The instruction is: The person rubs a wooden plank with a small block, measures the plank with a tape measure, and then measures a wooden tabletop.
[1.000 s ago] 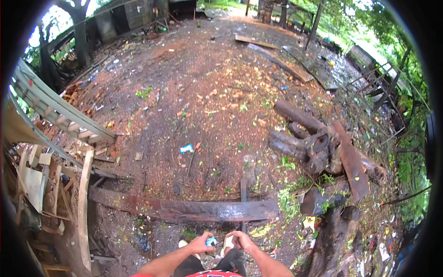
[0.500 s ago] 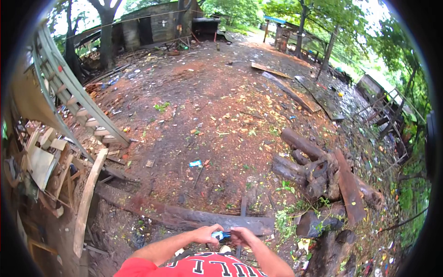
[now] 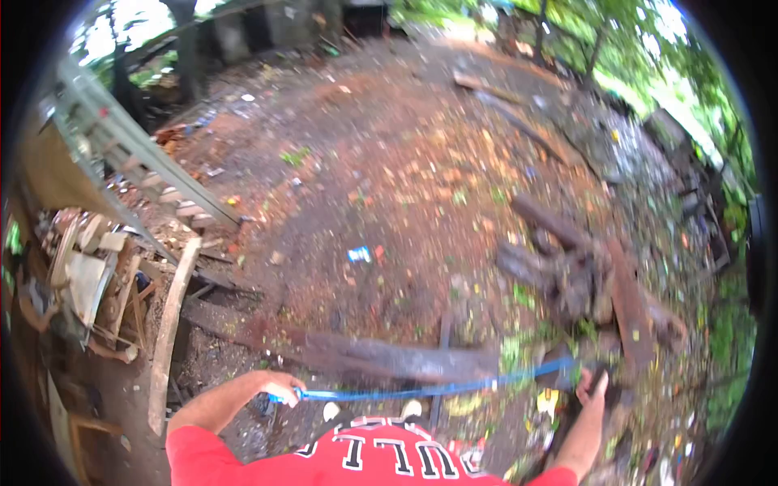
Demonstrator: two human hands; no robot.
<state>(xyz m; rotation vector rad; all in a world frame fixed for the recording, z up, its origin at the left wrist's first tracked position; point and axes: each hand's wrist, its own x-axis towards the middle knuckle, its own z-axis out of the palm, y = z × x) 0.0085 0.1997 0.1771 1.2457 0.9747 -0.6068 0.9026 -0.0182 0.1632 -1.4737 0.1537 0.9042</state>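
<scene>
A long blue tape (image 3: 421, 393) is pulled out between my two hands, low in front of my body and sagging slightly in the middle. My left hand (image 3: 284, 385) is closed around a small blue-and-white body at the tape's left end. Far out to the right, my right hand (image 3: 593, 389) grips near the other end of the tape; a dark shape shows at its fingers, too blurred to make out. Beneath the tape, a long dark wooden beam (image 3: 405, 359) lies on the ground. Both hands are above ground level, apart from the beam.
Dark logs (image 3: 567, 271) and a reddish plank (image 3: 630, 300) are piled at the right. On the left stand a pale board (image 3: 173, 340), scrap wood (image 3: 89, 275) and a slanted ladder-like frame (image 3: 146, 150). Planks (image 3: 527, 130) lie farther back on littered soil.
My hands, close together before at the blue-and-white body, have moved wide apart, left and right. The blue tape now stretches between them. The view has shifted and blurred.
</scene>
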